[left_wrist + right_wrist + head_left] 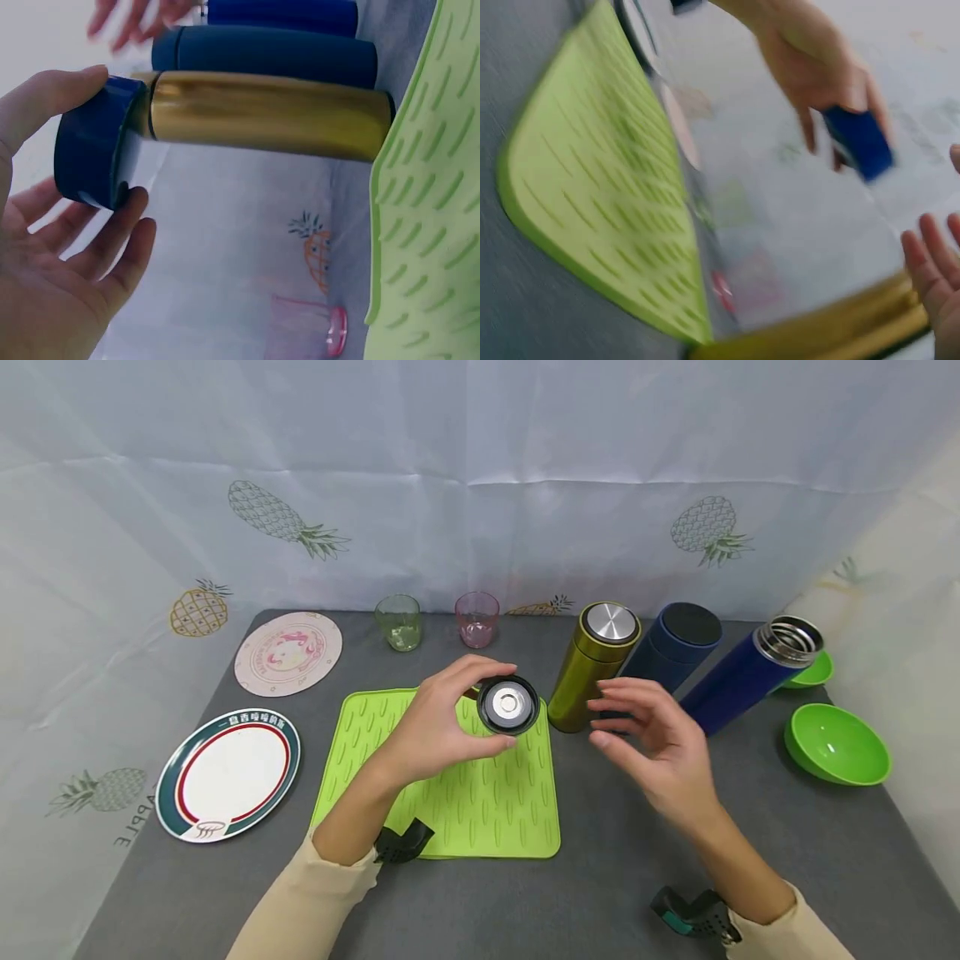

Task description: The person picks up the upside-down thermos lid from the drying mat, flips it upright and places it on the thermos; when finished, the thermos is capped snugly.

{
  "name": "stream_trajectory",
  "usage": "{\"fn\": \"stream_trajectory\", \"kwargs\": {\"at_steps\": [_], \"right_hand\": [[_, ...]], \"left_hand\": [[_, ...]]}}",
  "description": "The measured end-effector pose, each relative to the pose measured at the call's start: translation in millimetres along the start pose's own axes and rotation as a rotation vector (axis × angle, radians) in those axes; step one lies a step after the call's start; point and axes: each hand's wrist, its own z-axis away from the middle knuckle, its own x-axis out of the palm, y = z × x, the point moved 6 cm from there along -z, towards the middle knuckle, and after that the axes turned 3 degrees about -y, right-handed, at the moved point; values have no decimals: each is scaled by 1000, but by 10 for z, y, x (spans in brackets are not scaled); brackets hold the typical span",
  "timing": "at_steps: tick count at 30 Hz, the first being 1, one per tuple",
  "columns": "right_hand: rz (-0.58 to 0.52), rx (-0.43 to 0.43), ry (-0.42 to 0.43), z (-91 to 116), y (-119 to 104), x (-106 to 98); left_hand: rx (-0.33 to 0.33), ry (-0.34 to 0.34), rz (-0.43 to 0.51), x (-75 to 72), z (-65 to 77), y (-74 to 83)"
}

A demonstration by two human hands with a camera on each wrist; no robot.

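My left hand [438, 722] pinches a blue flask lid [509, 704] between thumb and fingers, above the green mat. The lid's underside, with a silver disc, faces the head camera; its glossy blue side [94, 142] shows in the left wrist view. With fingers spread and slightly bent, my right hand [663, 747] holds nothing and overlaps the gold flask [576, 681] in the head view. Behind it stand a capped dark blue flask [671, 647] and a bright blue flask [738, 681], whose bare steel mouth shows without a lid.
The green mat [487, 822] lies mid-table. At the left are a pink round plate [288, 654] and a white plate with a dark green rim [232, 777]. A green glass [400, 623] and a pink glass [477, 620] stand at the back. Two green bowls [837, 743] sit far right.
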Motion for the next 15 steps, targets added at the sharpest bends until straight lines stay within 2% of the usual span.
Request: {"fn": "stream_trajectory", "kwargs": {"at_steps": [2, 5, 10, 15], "right_hand": [[21, 113, -71, 0, 129, 139], [-33, 225, -135, -14, 288, 279], [-154, 254, -167, -44, 412, 381], [-167, 274, -163, -52, 458, 411]], "left_hand": [[7, 4, 18, 19, 4, 22], [7, 4, 40, 52, 3, 30], [-2, -11, 40, 95, -5, 6], [-13, -10, 45, 116, -2, -40]]}}
